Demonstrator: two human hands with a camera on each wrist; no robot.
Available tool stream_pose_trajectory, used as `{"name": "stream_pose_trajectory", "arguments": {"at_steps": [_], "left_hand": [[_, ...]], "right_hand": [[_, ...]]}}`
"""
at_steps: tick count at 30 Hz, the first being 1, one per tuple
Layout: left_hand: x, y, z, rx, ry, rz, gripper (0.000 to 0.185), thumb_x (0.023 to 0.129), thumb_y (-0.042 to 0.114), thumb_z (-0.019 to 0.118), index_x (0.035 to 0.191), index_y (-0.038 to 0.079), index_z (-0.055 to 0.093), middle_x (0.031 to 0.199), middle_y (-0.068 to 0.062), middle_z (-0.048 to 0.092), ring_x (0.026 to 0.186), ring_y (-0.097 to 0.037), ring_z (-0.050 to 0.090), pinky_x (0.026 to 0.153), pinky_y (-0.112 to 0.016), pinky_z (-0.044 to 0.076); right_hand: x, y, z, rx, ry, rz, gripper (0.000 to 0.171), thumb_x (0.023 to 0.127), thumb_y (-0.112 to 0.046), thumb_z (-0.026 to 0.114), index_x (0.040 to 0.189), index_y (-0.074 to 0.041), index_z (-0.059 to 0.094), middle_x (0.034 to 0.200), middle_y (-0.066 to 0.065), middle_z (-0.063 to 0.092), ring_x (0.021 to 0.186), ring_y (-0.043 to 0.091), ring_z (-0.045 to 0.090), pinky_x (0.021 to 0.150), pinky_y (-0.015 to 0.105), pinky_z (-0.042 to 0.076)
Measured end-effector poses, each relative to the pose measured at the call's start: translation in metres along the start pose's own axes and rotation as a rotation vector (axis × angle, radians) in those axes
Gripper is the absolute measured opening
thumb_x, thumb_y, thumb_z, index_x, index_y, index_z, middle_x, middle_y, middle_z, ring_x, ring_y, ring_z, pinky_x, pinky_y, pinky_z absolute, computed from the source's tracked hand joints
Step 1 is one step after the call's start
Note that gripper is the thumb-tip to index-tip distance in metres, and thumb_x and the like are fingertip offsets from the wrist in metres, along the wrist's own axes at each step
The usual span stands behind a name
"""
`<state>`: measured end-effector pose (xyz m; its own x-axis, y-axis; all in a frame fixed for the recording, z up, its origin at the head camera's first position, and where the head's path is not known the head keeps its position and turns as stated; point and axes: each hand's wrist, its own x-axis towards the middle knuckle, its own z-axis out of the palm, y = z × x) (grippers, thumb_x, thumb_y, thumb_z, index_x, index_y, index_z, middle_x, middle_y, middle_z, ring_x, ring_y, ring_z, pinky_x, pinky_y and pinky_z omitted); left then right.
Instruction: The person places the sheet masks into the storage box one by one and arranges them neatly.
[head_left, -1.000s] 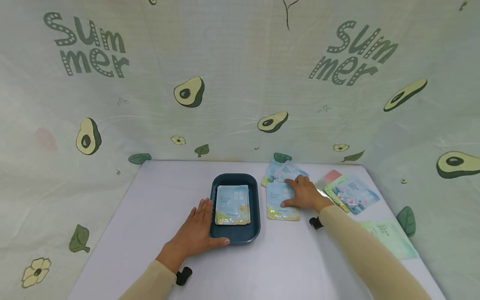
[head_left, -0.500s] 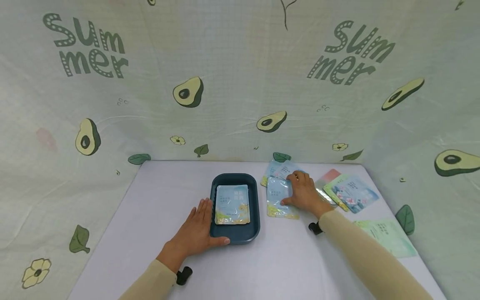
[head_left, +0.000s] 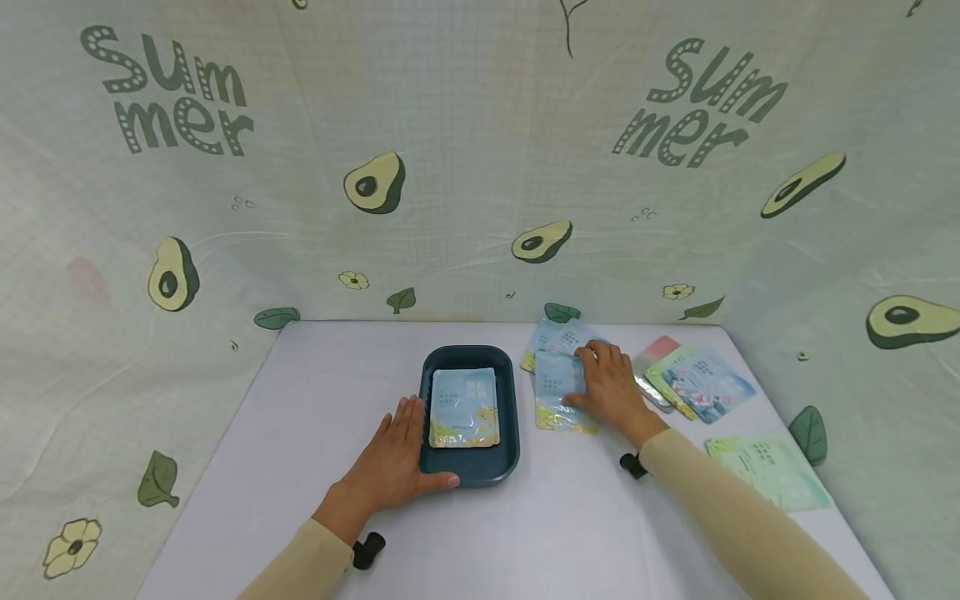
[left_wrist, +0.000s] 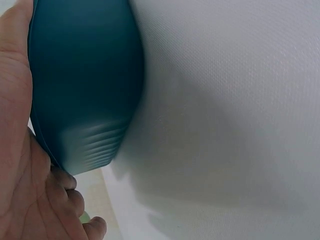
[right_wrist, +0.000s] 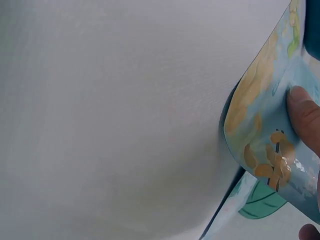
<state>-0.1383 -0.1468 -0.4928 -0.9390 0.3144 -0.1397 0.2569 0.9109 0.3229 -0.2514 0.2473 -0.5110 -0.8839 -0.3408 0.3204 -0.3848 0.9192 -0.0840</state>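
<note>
My right hand (head_left: 611, 392) pinches a light blue sheet mask packet (head_left: 557, 379) with a yellow flowered lower edge. In the right wrist view the thumb (right_wrist: 305, 117) lies on this packet's face, and its near edge stands off the table. My left hand (head_left: 392, 462) rests with straight fingers along the left side of a dark blue tray (head_left: 472, 472), thumb over its near rim. The left wrist view shows the palm at the tray's wall (left_wrist: 85, 75). Inside the tray lies a similar packet (head_left: 463, 408), with another edge just showing beneath it.
Behind the right hand, more blue packets (head_left: 566, 335) overlap on the white table (head_left: 360, 367). Farther right is a fanned group of a blue flowered packet (head_left: 708, 387), green and pink ones. A pale green packet (head_left: 772, 473) lies by the right edge. A printed cloth (head_left: 450, 167) hangs behind.
The right hand has gripped the packet and raised it slightly; it shifts a little away from me, its surface now bowed. The left hand and tray stay in place.
</note>
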Motion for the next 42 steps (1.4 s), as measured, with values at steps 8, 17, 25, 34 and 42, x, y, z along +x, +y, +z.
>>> {"name": "stream_pose_trajectory", "arguments": {"at_steps": [8, 17, 25, 34, 42], "left_hand": [[-0.001, 0.001, -0.001, -0.003, 0.001, -0.004, 0.138, 0.08, 0.087, 0.066, 0.168, -0.002, 0.009, 0.176, -0.021, 0.011, 0.165, -0.037, 0.008, 0.13, -0.058, 0.02], [-0.001, 0.0, -0.001, -0.009, -0.004, -0.01, 0.138, 0.079, 0.089, 0.064, 0.168, -0.002, 0.009, 0.177, -0.02, 0.011, 0.165, -0.036, 0.008, 0.131, -0.058, 0.019], [-0.001, -0.001, -0.001, -0.018, -0.004, -0.006, 0.137, 0.081, 0.086, 0.066, 0.168, -0.002, 0.009, 0.176, -0.021, 0.011, 0.165, -0.036, 0.007, 0.131, -0.058, 0.018], [-0.001, -0.001, 0.0, -0.031, -0.014, -0.009, 0.136, 0.081, 0.085, 0.067, 0.168, -0.002, 0.008, 0.177, -0.021, 0.01, 0.165, -0.036, 0.006, 0.131, -0.059, 0.017], [-0.001, 0.0, -0.002, -0.031, -0.014, -0.011, 0.135, 0.082, 0.084, 0.068, 0.168, -0.001, 0.007, 0.177, -0.02, 0.01, 0.165, -0.036, 0.006, 0.131, -0.058, 0.016]], "right_hand": [[-0.004, -0.004, -0.002, 0.004, 0.112, -0.012, 0.086, 0.071, -0.041, 0.1, 0.132, -0.003, 0.053, 0.134, 0.024, 0.051, 0.116, 0.045, 0.051, 0.092, 0.056, 0.046], [-0.013, -0.007, 0.002, 0.113, 0.184, -0.019, 0.074, 0.082, -0.027, 0.093, 0.136, -0.007, 0.047, 0.123, 0.023, 0.052, 0.057, 0.021, 0.048, 0.049, 0.034, 0.045], [-0.012, -0.011, -0.005, 0.298, 0.111, -0.019, 0.072, 0.092, -0.015, 0.083, 0.153, -0.015, 0.044, 0.117, 0.017, 0.064, 0.071, 0.023, 0.062, 0.069, 0.041, 0.058], [-0.001, -0.013, -0.021, 0.546, -0.061, 0.276, 0.042, 0.097, -0.018, 0.078, 0.135, -0.009, 0.064, 0.1, 0.018, 0.07, 0.073, 0.023, 0.054, 0.06, 0.035, 0.048], [0.005, -0.01, -0.028, 0.624, -0.096, 0.335, 0.042, 0.096, -0.014, 0.078, 0.136, -0.01, 0.066, 0.116, 0.026, 0.071, 0.089, 0.028, 0.064, 0.066, 0.03, 0.05]]}}
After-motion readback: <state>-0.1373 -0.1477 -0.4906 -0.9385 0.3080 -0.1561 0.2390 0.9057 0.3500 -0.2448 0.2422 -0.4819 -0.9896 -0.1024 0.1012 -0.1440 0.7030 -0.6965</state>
